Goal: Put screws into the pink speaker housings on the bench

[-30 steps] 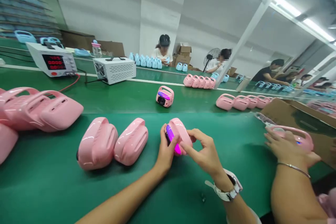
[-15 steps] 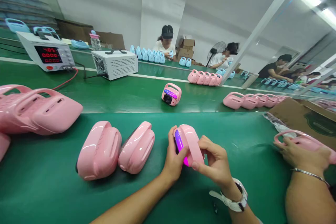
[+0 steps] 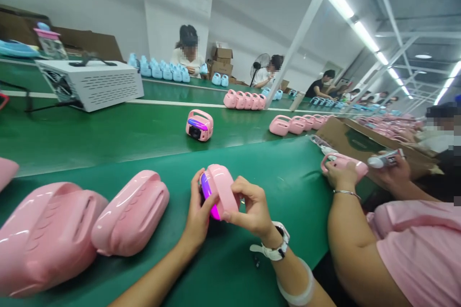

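Both my hands hold one pink handled device [image 3: 220, 188] with a glowing purple strip, just above the green table [image 3: 281, 177]. My left hand [image 3: 197, 213] wraps its left side, fingers curled. My right hand [image 3: 251, 207], with a white watch on the wrist, pinches its right side. Two more pink devices [image 3: 131, 211] lie on their sides to the left, close by.
Another lit pink device [image 3: 199, 125] stands on the green conveyor belt behind. Rows of pink devices [image 3: 245, 100] sit further back. A white box [image 3: 91, 84] is at the back left. To my right a co-worker's hands [image 3: 342, 172] hold a pink device beside a cardboard box [image 3: 355, 139].
My view has swung to the right; the red-display meter has left the picture and the co-worker's body has come in. My hands keep hold of the same pink device.
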Demonstrator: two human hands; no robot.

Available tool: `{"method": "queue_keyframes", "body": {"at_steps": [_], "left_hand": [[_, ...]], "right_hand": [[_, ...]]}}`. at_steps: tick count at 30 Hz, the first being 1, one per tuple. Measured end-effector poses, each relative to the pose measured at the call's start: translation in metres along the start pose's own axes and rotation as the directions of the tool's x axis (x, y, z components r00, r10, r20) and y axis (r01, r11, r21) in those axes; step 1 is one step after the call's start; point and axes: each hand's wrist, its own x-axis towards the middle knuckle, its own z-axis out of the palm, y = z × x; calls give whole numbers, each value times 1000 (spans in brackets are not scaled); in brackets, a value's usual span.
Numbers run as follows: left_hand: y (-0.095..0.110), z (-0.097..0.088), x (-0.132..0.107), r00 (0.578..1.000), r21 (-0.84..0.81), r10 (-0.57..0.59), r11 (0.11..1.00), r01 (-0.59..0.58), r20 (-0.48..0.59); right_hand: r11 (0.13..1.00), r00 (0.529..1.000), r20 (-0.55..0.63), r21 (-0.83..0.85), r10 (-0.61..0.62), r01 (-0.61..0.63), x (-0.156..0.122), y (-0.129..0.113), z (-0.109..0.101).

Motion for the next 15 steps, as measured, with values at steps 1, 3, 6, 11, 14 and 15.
{"method": "queue_keyframes", "body": {"at_steps": [1, 3, 6, 11, 14, 15], "left_hand": [[-1, 0, 1, 1000, -4, -8, 1000, 8, -5], [-3, -1, 2, 1000, -11, -20, 1000, 19, -20], [-6, -1, 2, 998, -45, -57, 997, 56, -24], [-8, 0, -2, 982, -84, -187, 979, 186, -4], [-7, 2, -4, 978, 10, -210, 978, 210, 6], [-7, 3, -4, 978, 43, -208, 977, 207, 22]], "right_hand": [[1000, 1000, -7, 3, 18, -18, 0, 0, 0], [997, 996, -35, 12, 78, -78, 0, 2, 0], [985, 980, -99, 25, 174, -173, 2, 5, -3], [944, 940, -109, 99, 324, -314, 36, 6, -12], [925, 929, -33, 109, 369, -363, 81, 11, -9], [925, 929, -2, 96, 371, -369, 98, 15, -5]]}}
